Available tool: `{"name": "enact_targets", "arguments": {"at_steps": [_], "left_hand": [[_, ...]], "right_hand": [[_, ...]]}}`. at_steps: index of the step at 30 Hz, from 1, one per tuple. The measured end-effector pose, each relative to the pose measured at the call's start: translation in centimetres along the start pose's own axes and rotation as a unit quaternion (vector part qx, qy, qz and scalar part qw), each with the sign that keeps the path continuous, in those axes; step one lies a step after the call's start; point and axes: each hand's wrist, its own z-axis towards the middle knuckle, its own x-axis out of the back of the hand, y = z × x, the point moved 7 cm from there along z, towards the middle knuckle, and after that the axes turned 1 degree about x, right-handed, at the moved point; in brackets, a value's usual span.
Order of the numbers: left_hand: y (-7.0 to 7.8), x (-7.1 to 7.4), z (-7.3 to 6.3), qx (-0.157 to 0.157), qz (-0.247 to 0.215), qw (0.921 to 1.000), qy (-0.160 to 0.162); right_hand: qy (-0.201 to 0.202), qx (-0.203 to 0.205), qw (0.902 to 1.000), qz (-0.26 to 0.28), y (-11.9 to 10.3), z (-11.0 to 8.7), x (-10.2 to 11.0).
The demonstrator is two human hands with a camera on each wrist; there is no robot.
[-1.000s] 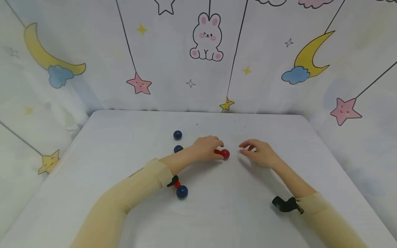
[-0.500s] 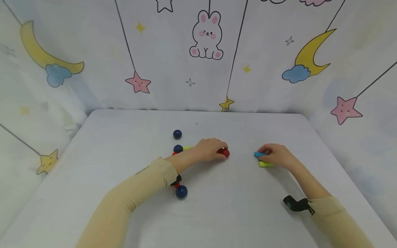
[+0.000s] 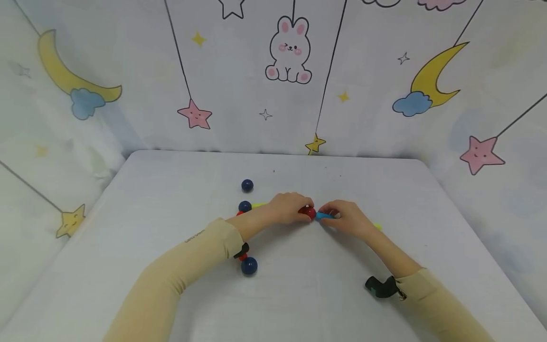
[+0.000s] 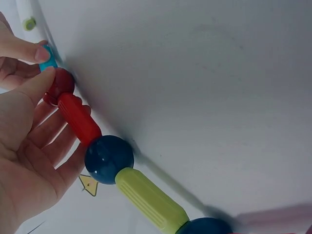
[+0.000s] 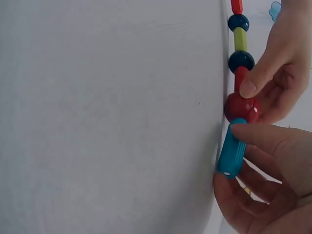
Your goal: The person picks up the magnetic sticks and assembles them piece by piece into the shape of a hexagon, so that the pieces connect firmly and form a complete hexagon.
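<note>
My left hand (image 3: 288, 208) grips a red ball (image 4: 62, 82) at the end of a chain of magnetic balls and rods; a second red ball seems to sit close behind it. From that ball run a red rod (image 4: 80, 119), a dark blue ball (image 4: 109, 159), a yellow-green rod (image 4: 151, 200) and another dark blue ball (image 4: 204, 226). My right hand (image 3: 348, 218) pinches a light blue rod (image 5: 231, 152) between thumb and fingers. The rod's upper end meets the red ball. In the head view my left hand and forearm hide much of the chain.
A loose dark blue ball (image 3: 247, 185) lies toward the back of the white table (image 3: 171, 199). Another dark blue ball (image 3: 249, 266) with a red rod (image 3: 242, 257) shows below my left sleeve. Behind my right wrist lies a yellow-green rod (image 3: 378, 226), partly covered.
My right hand went right, picked up the light blue rod from beside the yellow-green one, and brought it left to the red ball. My left hand stayed nearly in place, its fingers closing around the ball.
</note>
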Motion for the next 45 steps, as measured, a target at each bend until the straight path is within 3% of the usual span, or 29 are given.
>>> {"name": "enact_targets", "arguments": {"at_steps": [10, 20, 28, 35, 41, 45], "left_hand": [[-1.7, 0.3, -1.3, 0.028, -0.011, 0.9996, 0.003], [-1.4, 1.0, -2.3, 0.006, -0.013, 0.9995, 0.028], [-2.6, 1.0, -3.5, 0.029, -0.007, 0.9986, 0.044], [-3.9, 1.1, -4.6, 0.037, -0.013, 0.9979, 0.052], [-4.3, 1.2, -5.5, 0.026, -0.026, 0.997, 0.068], [-4.1, 1.5, -6.1, 0.02, -0.025, 0.997, 0.071]], "right_hand": [[0.003, -0.01, 0.9988, 0.047, -0.3, 0.5, -0.9], [-0.011, -0.018, 0.9947, 0.1, -1.2, 1.7, -2.4], [-0.037, -0.033, 0.9907, 0.126, -1.5, 3.1, -3.5], [-0.048, -0.052, 0.9813, 0.179, -1.2, 6.7, -3.6], [-0.076, -0.016, 0.976, 0.203, -2.2, 11.7, -5.1], [-0.093, 0.024, 0.9798, 0.176, -3.8, 14.5, -6.3]]}}
